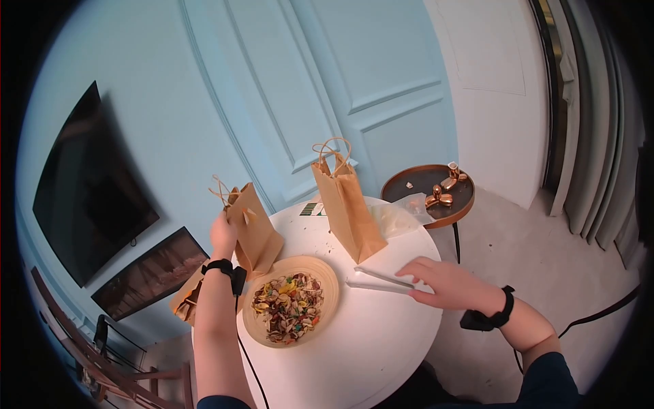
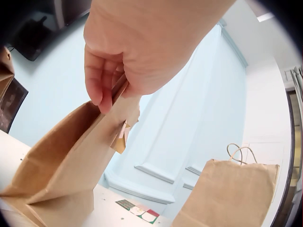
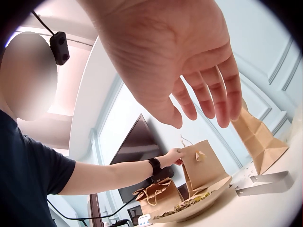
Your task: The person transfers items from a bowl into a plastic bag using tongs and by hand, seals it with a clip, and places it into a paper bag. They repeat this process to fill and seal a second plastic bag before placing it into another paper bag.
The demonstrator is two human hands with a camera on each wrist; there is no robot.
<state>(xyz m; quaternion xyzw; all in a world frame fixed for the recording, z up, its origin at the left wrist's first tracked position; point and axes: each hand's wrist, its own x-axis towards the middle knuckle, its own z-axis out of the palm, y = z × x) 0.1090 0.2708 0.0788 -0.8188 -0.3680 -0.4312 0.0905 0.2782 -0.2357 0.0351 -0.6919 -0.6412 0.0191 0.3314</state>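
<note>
My left hand [image 1: 223,238] pinches the top edge of a brown paper bag [image 2: 71,165] between thumb and fingers. The bag stands on the white round table with its mouth spread apart, and a torn flap [image 2: 121,140] sticks out of its side. My right hand [image 1: 453,283] hovers at the table's right, fingers spread and a little bent, holding nothing. Right by its fingertips lie metal tongs [image 3: 265,183], their two arms apart. Between the hands, a round woven plate [image 1: 332,293] carries a heap of mixed dried petals and chips [image 1: 289,307].
A second paper bag [image 1: 347,211] stands behind the tongs, beside a clear plastic bag [image 1: 398,219] and a printed card [image 1: 312,209]. Another paper bag [image 1: 184,300] is left of the plate. A dark side table [image 1: 415,183] with copper-coloured figures stands back right. Small crumbs dot the tabletop.
</note>
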